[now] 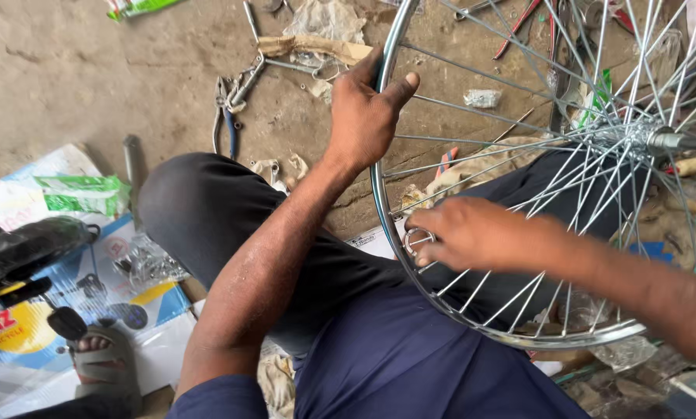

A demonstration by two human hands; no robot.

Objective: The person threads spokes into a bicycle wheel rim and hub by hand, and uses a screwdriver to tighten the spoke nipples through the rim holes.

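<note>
A bicycle wheel with a shiny metal rim [380,194] and thin spokes stands upright over my lap, its hub [666,140] at the right. My left hand [363,112] grips the rim near its top left, thumb hooked over the inside. My right hand [472,233] reaches through the spokes and pinches a small round metal spoke tool [416,240] against the rim's lower left. I sit with dark trousers and my left knee [185,194] raised.
Pliers [225,116], a wrench and scraps of paper lie on the concrete floor beyond the wheel. A flattened printed cardboard box [22,334] with a bag of small metal parts [146,264] lies at the left, near a sandalled foot [103,361]. Red-handled tools sit at the top right.
</note>
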